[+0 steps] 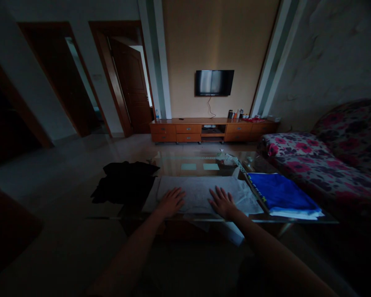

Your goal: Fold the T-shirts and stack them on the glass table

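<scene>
Pale cloth [198,194] is laid flat at the near middle of the glass table [170,166]. Left hand [172,202] and right hand [222,202] are rested on it, fingers spread. Black cloth [123,181] is placed table-left, blue cloth [284,194] table-right. Pale cloth is best smoothed outward, evenly.

Worktop [171,165]: glass, lower centre
Black cloth [123,182]: centre left
Pale cloth [198,196]: lower centre
Blue cloth [282,194]: folded, lower right
</scene>
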`<action>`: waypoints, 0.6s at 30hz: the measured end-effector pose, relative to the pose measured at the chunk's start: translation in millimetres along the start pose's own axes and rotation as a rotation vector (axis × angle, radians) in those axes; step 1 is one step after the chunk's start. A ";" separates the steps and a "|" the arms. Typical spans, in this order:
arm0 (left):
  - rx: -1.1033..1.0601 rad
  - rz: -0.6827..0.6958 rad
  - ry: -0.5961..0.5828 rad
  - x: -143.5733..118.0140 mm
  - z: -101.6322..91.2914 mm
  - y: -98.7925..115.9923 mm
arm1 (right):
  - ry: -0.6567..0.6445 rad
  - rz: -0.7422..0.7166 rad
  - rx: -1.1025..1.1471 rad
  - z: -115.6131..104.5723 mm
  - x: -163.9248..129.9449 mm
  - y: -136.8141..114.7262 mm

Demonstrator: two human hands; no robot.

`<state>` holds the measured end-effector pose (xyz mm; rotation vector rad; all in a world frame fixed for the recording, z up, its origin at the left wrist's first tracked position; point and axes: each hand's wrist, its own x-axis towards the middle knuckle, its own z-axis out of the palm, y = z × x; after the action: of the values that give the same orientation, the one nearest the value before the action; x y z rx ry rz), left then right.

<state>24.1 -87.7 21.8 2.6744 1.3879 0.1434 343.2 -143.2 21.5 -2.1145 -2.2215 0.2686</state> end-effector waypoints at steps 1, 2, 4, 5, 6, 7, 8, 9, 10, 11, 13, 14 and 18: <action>0.002 0.007 -0.008 0.0 1.0 0.6 | -0.016 -0.002 0.005 0.9 -0.8 -2.0; 0.005 0.006 -0.015 -0.2 1.4 0.7 | -0.027 -0.001 0.009 1.4 -1.3 -2.9; 0.004 0.004 -0.024 -0.6 1.0 0.7 | -0.033 0.001 0.014 0.7 -1.6 -2.7; -0.001 0.003 -0.023 -0.6 0.4 0.9 | -0.028 0.002 0.015 -0.3 -1.5 -2.2; -0.008 -0.004 -0.016 -0.6 -0.3 1.4 | -0.016 0.002 0.016 -1.5 -1.3 -1.6; -0.015 -0.016 -0.006 -0.5 -0.9 2.0 | -0.001 0.002 0.017 -2.5 -1.1 -1.2; -0.019 -0.033 0.003 -0.5 -1.3 2.7 | 0.009 0.003 0.016 -3.3 -1.1 -1.0; -0.022 -0.058 0.007 -0.6 -1.6 3.5 | 0.011 0.012 0.016 -3.6 -1.0 -1.0; -0.022 -0.089 0.002 -0.8 -1.6 4.1 | 0.003 0.026 0.019 -3.5 -0.9 -1.2; -0.022 -0.120 -0.011 -0.9 -1.3 4.4 | -0.015 0.043 0.023 -3.1 -0.6 -1.3; -0.023 -0.162 -0.042 -0.8 -0.7 4.2 | -0.061 0.071 0.038 -2.1 0.8 -0.7; -0.026 -0.171 -0.051 -0.3 -0.6 3.5 | -0.076 0.074 0.050 -1.9 2.1 0.6; -0.005 -0.196 0.008 3.3 -4.5 -5.1 | -0.009 0.121 0.075 -3.8 9.5 18.4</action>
<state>21.2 -81.8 25.5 2.5173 1.6381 0.1383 361.4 -132.7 21.4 -2.2150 -2.0566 0.3632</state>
